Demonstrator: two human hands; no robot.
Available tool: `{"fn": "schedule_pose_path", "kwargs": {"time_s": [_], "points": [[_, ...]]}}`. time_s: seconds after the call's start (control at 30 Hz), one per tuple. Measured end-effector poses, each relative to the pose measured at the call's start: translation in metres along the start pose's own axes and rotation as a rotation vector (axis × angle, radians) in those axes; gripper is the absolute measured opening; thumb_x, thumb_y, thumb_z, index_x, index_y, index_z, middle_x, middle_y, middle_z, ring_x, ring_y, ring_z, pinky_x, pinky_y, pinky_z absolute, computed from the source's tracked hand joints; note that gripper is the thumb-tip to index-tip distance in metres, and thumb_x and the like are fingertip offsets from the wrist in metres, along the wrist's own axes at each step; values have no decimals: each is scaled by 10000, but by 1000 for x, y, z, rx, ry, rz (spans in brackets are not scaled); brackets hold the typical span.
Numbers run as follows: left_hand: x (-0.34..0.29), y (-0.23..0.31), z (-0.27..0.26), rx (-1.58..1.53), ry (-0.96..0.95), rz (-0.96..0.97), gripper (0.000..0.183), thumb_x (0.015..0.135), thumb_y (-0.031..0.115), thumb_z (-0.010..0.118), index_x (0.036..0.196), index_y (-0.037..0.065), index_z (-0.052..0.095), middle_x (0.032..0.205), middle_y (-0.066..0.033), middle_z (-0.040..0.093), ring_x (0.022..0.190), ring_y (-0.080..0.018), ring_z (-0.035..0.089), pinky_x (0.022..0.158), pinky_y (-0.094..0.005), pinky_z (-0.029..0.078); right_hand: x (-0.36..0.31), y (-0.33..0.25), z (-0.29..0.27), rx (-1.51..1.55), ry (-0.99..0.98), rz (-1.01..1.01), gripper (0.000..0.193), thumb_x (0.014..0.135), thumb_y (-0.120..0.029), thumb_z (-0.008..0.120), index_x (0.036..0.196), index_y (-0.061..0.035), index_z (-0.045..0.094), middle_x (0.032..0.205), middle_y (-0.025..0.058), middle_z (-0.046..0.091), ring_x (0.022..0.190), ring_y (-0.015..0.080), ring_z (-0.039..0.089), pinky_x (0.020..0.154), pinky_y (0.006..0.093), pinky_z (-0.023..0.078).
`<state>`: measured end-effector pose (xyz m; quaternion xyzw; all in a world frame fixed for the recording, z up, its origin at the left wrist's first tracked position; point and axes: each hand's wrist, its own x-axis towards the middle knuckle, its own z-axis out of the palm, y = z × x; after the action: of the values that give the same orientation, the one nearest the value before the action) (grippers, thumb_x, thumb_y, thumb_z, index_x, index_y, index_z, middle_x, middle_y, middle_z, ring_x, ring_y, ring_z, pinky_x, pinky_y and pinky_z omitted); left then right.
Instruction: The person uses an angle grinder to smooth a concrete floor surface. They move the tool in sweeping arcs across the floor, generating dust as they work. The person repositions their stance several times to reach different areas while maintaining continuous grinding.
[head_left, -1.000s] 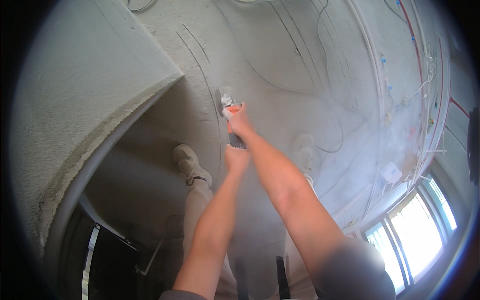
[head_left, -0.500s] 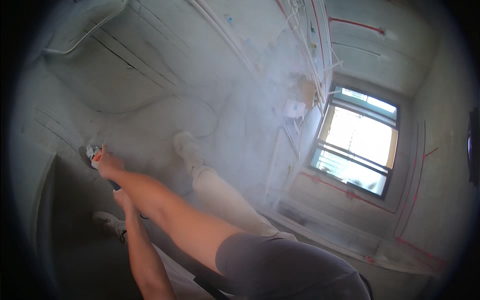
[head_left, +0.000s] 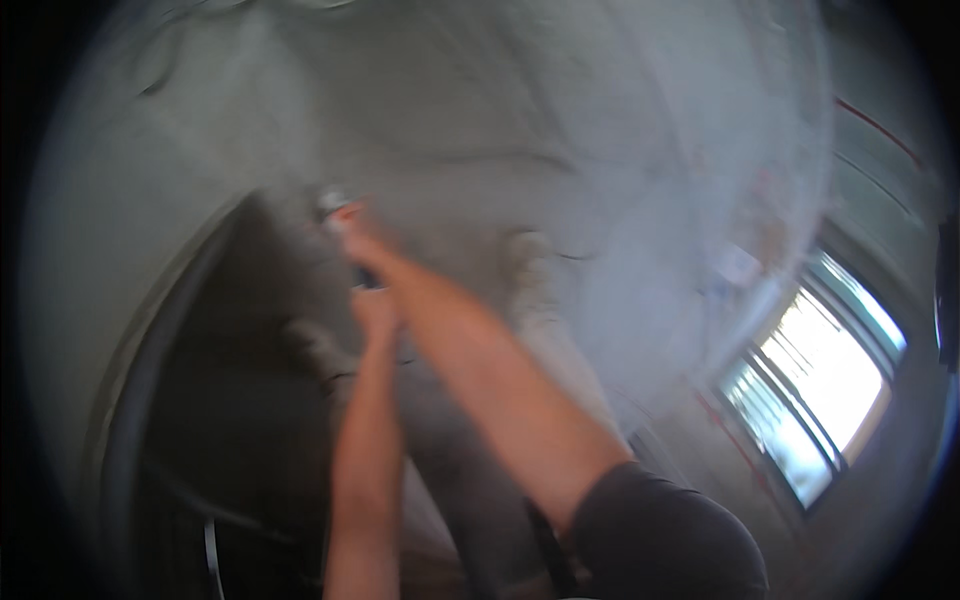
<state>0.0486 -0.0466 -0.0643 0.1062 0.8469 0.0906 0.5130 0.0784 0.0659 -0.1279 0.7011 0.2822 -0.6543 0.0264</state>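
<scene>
The picture is blurred by motion. My right hand (head_left: 350, 232) reaches far out from the lower right and is closed on a small grey and red tool (head_left: 331, 203), which is held at the edge of a grey concrete surface (head_left: 480, 110). My left hand (head_left: 376, 312) is just below it, curled near a small dark object (head_left: 363, 279); the blur hides whether it grips that object. My two dusty shoes (head_left: 527, 262) (head_left: 308, 345) and legs show beneath the arms.
A dark curved recess (head_left: 200, 400) with a thin dark pipe or cable (head_left: 135, 400) lies at the lower left. A bright window (head_left: 820, 375) is at the right, with red lines (head_left: 880, 125) on the wall above it. Dust hazes the air.
The view has swung about between frames. Both hands stay together at the edge of the concrete, with the right hand still on the small tool.
</scene>
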Motion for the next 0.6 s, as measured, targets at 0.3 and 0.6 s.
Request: {"fn": "schedule_pose_path", "kwargs": {"time_s": [0.3, 0.6], "points": [[-44, 60, -24, -118, -99, -169, 523, 742, 308, 999, 973, -68, 719, 932, -144, 796, 868, -181, 751, 746, -407, 580, -23, -36, -13, -220, 10, 180, 1055, 988, -631, 671, 1764, -171, 122, 1567, 241, 600, 1411, 422, 627, 1168, 525, 484], [-26, 27, -1, -2, -73, -199, 575, 687, 351, 1007, 976, -64, 733, 988, -201, 814, 937, -256, 797, 783, -438, 591, -24, -28, -19, -326, 61, 119, 1077, 986, -652, 662, 1764, -152, 111, 1460, 214, 693, 1273, 377, 726, 1121, 521, 498]]}}
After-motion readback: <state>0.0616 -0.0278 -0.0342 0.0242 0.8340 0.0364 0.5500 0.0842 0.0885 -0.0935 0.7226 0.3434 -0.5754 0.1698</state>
